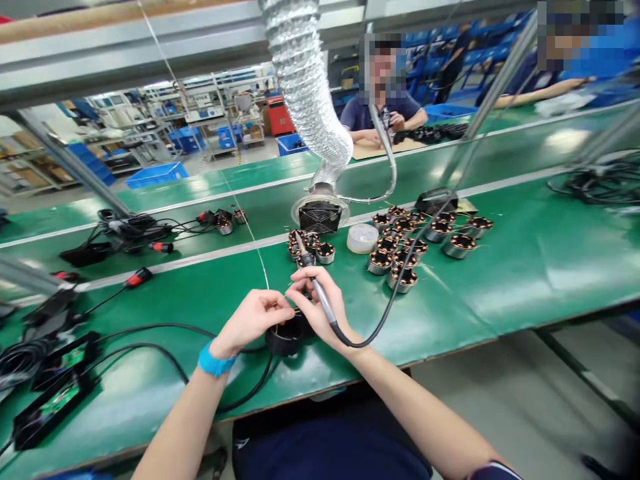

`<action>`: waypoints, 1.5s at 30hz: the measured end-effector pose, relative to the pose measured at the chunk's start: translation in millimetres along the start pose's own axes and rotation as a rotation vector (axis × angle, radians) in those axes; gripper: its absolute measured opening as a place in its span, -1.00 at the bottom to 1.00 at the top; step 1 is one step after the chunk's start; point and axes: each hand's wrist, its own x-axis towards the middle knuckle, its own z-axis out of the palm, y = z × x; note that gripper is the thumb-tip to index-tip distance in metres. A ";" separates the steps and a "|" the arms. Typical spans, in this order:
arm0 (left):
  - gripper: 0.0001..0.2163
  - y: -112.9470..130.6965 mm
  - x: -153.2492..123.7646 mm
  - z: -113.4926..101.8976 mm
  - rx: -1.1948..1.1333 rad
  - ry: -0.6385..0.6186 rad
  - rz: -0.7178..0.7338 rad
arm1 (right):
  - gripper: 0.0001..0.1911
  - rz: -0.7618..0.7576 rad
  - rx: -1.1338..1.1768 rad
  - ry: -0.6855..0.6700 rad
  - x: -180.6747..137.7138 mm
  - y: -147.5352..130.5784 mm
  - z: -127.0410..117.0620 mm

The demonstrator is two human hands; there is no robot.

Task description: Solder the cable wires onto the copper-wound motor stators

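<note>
My right hand (325, 303) is closed around a soldering iron (324, 300), its tip pointing up and away from me. The iron's black cable loops down past my wrist. My left hand (263, 317), with a blue wristband (216, 360), pinches a thin wire above a round black housing (285, 340) at the bench edge. Thin coloured wires rise from this housing, partly hidden by my fingers. A fine strand (259, 257) hangs from above down to my left hand. Just beyond my hands stand several copper-wound stators (325, 252).
A fume duct (315, 100) ends in a black grille (320, 217) over the bench. More stators (401, 279) and a white round tub (363, 238) stand to the right. Cabled circuit boards in black cases (50, 407) lie left. Across the bench a person (383, 110) sits working.
</note>
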 end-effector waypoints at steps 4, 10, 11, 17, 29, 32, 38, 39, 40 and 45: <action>-0.74 1.0 -1.6 -7.7 0.114 0.085 0.071 | -0.80 -0.070 -0.042 -0.075 -2.8 1.9 -3.5; -0.75 3.9 0.7 -11.7 0.070 0.020 0.089 | -0.85 -0.287 -0.263 -0.111 -3.5 1.8 -14.6; -0.74 2.8 2.3 -12.0 0.024 0.006 0.078 | -0.84 -0.316 -0.295 -0.113 -3.3 1.8 -15.6; -0.72 -7.3 14.5 -8.1 -0.208 0.059 0.032 | -0.81 -0.468 -0.428 -0.140 -2.5 7.6 -19.2; -0.76 -40.9 39.1 0.5 -0.494 0.261 -0.137 | -0.65 -0.077 -0.240 -0.037 30.7 25.5 -50.0; -0.76 -41.8 41.5 1.6 -0.488 0.256 -0.172 | -0.68 -0.082 -0.223 0.015 24.9 28.8 -53.7; -0.76 -42.2 43.4 3.8 -0.473 0.242 -0.212 | -0.74 -0.295 -0.336 -0.057 16.6 23.1 -60.2; -0.77 -42.3 43.6 4.0 -0.471 0.242 -0.214 | -0.75 -0.317 -0.344 -0.068 17.3 20.7 -59.8; -0.77 -42.4 43.6 4.1 -0.468 0.243 -0.212 | -0.75 -0.335 -0.348 -0.079 18.2 18.6 -59.1; -0.78 -41.6 43.3 4.2 -0.450 0.243 -0.198 | -0.75 -0.368 -0.357 -0.123 21.5 15.4 -55.9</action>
